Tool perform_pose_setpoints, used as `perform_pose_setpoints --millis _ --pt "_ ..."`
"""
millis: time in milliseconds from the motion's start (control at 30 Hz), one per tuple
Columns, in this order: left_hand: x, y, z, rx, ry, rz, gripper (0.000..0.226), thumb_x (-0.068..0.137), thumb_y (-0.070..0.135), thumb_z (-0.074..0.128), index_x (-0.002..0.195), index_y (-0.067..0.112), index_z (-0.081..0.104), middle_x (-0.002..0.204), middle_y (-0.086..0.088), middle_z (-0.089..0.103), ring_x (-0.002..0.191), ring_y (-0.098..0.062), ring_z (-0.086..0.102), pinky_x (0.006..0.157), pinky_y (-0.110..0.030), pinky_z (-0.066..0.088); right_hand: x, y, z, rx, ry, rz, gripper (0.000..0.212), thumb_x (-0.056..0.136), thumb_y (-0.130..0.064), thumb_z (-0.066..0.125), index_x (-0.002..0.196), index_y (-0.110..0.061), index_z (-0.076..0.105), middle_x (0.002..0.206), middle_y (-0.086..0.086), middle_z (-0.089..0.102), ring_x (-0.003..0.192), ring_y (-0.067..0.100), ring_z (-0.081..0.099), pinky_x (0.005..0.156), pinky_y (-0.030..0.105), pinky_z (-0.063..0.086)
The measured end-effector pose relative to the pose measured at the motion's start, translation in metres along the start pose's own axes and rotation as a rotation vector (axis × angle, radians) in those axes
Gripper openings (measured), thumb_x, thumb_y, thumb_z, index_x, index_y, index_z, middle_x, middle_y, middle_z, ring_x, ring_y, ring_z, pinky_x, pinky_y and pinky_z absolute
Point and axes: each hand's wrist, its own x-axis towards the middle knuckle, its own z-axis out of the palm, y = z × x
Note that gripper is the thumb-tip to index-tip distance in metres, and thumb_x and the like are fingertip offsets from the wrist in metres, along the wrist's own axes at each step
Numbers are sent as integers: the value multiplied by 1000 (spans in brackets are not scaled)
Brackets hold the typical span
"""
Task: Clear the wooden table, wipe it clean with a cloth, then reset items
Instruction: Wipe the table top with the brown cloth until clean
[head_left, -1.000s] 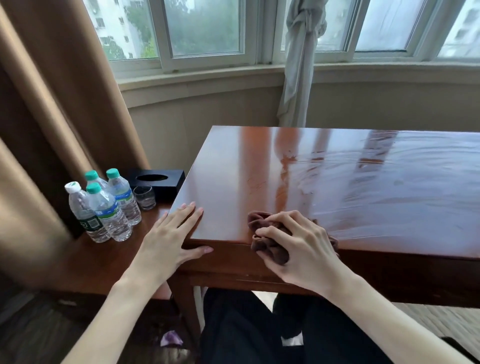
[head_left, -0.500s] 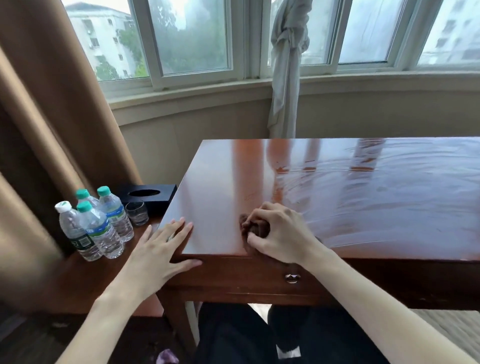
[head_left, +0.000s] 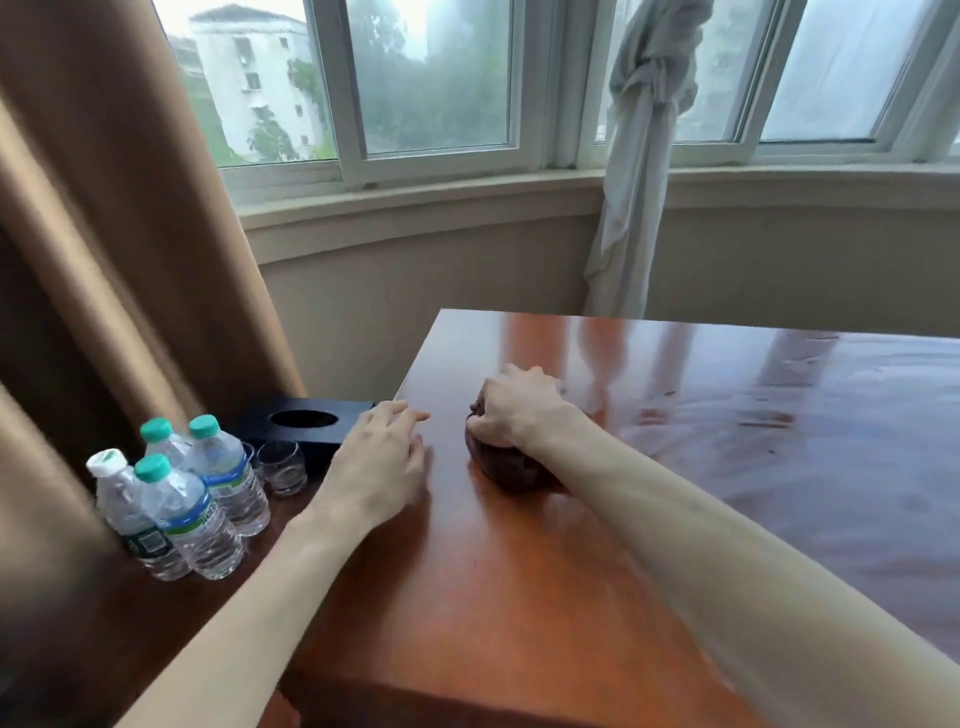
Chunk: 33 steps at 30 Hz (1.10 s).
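A glossy reddish-brown wooden table (head_left: 519, 597) fills the lower right of the frame, its top streaked with pale reflections of the windows and faint wet smears toward the right. Near the centre, the right hand (head_left: 519, 410) sits on top of a dark brown cloth (head_left: 511, 470), its fingers curled down around the bunched fabric and pressing it onto the tabletop. Just left of it, the left hand (head_left: 382, 457) rests at the table's left edge, palm down, fingers fairly straight and slightly spread, holding nothing. Both bare forearms reach in from the bottom of the frame. At the lower left, on a lower, darker wooden surface (head_left: 104, 639) beside the table, stand 4 plastic water bottles (head_left: 202, 525) in a tight cluster, 3 with green caps and 1 with a white cap. Just right of them sit 2 short clear glasses (head_left: 283, 467), and behind those a black tissue box (head_left: 306, 428) with an oval opening on top, touching or almost touching the table's side. A tan curtain (head_left: 104, 234) hangs down the left of the frame. Across the top runs a curved bay of white-framed windows (head_left: 431, 88) over a beige sill and wall, with a pale building and trees outside. A knotted white sheer curtain (head_left: 639, 156) hangs at the upper right, just behind the table's far edge.
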Motion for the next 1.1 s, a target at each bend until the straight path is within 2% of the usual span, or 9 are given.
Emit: perform_pose_setpoints --millis 67,133,200,367,467,600,767,900,1100 --pt "30 -2 10 -9 -17 -56 53 97 35 33 141 14 54 149 -10 46 140 -27 36 120 -35 25 -5 -12 17 -13 46 -12 37 96 -37 53 130 -22 62 133 9 52 125 42 49 104 61 43" --pt "51 -7 26 14 -40 -61 61 95 45 27 146 19 48 154 -8 39 146 -26 30 120 -38 24 -23 -6 43 111 351 -116 32 92 -48 51 112 -28 65 117 3 58 109 36 55 89 48 49" --pt "57 -11 38 72 -69 -71 54 101 50 29 150 29 40 162 0 28 152 -21 17 122 -40 23 2 23 50 242 451 -207 32 86 -56 51 103 -34 67 104 -6 60 97 25 58 78 38 49" --pt "56 -13 39 52 -57 -103 55 101 54 35 154 38 33 166 9 20 154 -10 5 123 -33 16 157 70 25 214 395 11 38 80 -54 58 113 -37 68 121 5 59 110 33 55 86 39 45" --pt "55 -10 37 36 -64 -108 54 102 53 36 154 39 33 166 11 19 154 -7 4 122 -33 19 201 77 18 207 294 102 33 78 -52 56 99 -30 69 107 6 61 107 36 57 78 37 39" --pt "57 -8 34 25 -78 -104 54 102 51 36 154 37 34 166 8 21 155 -10 6 121 -36 20 144 71 17 224 249 -49 26 80 -53 59 95 -33 67 104 0 61 106 31 56 78 36 39" --pt "50 -3 29 59 -89 -42 52 103 45 38 151 27 43 164 -3 29 154 -20 14 124 -35 16 9 67 9 462 -24 -274 41 75 -61 49 88 -34 76 99 -11 68 98 18 63 89 39 51" --pt "44 3 22 89 -130 -8 47 101 50 40 146 36 45 162 -6 31 152 -23 21 121 -36 17 -64 73 33 305 262 -361 47 78 -60 60 122 -46 69 133 -12 58 127 12 46 111 32 37" --pt "43 7 20 102 -155 -37 54 98 61 41 150 47 38 166 3 25 154 -16 13 122 -35 15 -4 65 43 305 425 -163 42 80 -65 58 106 -33 67 111 -4 62 101 23 59 86 37 51"
